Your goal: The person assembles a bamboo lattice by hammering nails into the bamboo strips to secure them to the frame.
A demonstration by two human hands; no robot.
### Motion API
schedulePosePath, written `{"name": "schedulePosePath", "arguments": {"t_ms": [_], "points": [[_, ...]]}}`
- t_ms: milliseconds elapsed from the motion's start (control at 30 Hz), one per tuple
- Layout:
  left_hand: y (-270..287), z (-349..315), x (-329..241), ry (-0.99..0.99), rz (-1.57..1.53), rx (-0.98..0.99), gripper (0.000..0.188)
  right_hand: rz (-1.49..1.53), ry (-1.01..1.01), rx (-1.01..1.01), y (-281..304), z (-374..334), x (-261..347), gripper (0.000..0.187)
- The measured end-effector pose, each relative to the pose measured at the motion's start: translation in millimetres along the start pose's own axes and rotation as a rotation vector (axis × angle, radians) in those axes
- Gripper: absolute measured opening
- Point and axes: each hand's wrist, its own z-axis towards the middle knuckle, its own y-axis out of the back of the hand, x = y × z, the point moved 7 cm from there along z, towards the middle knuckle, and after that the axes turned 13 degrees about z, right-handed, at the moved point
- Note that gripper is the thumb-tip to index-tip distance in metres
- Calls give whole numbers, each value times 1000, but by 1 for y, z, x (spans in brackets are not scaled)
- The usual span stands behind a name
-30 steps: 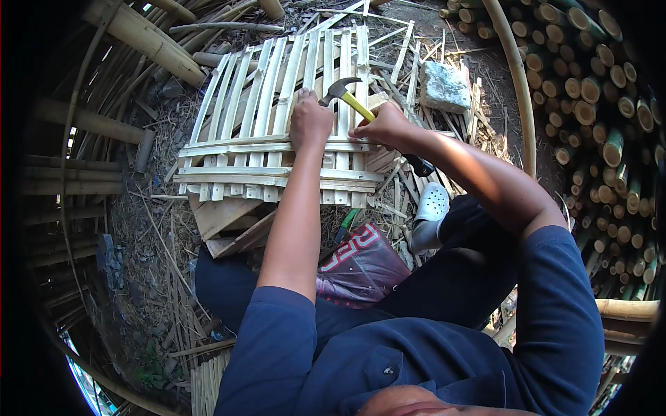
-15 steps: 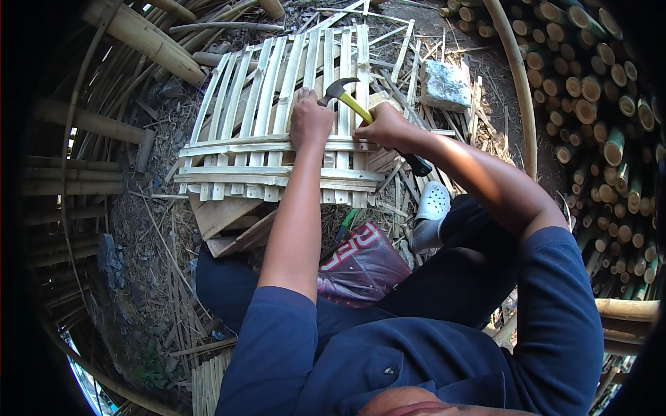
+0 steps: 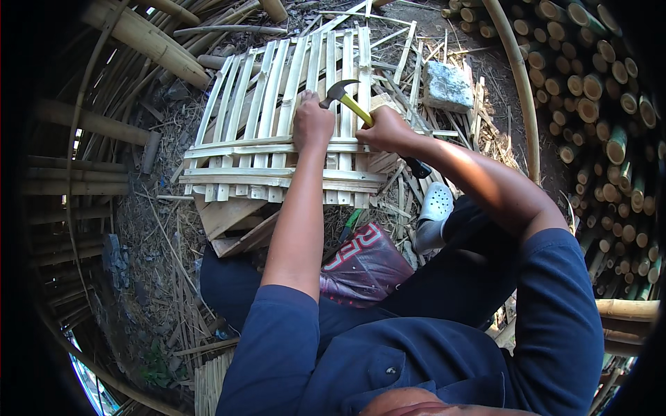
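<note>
A frame of pale bamboo slats (image 3: 272, 90) lies in front of me, with crosswise strips along its near end. My left hand (image 3: 313, 125) rests on the slats right of the middle, its fingers closed and pressed together; whatever they pinch is hidden or too small to make out. Wrapped round the handle of a claw hammer (image 3: 356, 109) is my right hand (image 3: 387, 130). The hammer's dark head is right beside the left fingertips, low over the slats. Its yellow shaft runs back to a black grip that shows below the right wrist.
Wooden boards (image 3: 229, 216) support the frame from below. A pale stone block (image 3: 447, 87) sits beyond my right hand. Cut bamboo poles (image 3: 593, 90) are stacked at the right. Bamboo scraps litter the ground, and a white clog (image 3: 437, 202) is on my foot.
The frame of slats appears slightly farther right in the picture. Both hands and the hammer keep almost the same position against it, and both grips are unchanged.
</note>
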Motion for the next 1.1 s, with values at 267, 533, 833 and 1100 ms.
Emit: {"name": "schedulePosePath", "arguments": {"t_ms": [267, 533, 833, 1100], "points": [[-1, 2, -3, -26, 32, -39, 48, 357, -252, 152, 5, 10, -28, 24], [-3, 3, 2, -32, 51, -62, 49, 294, -245, 131, -1, 4, -16, 34], [-3, 3, 1, -38, 55, -57, 51, 204, -212, 85, -5, 10, -22, 30], [-4, 4, 1, -47, 44, -68, 49, 255, -209, 93, -7, 17, -33, 28]]}}
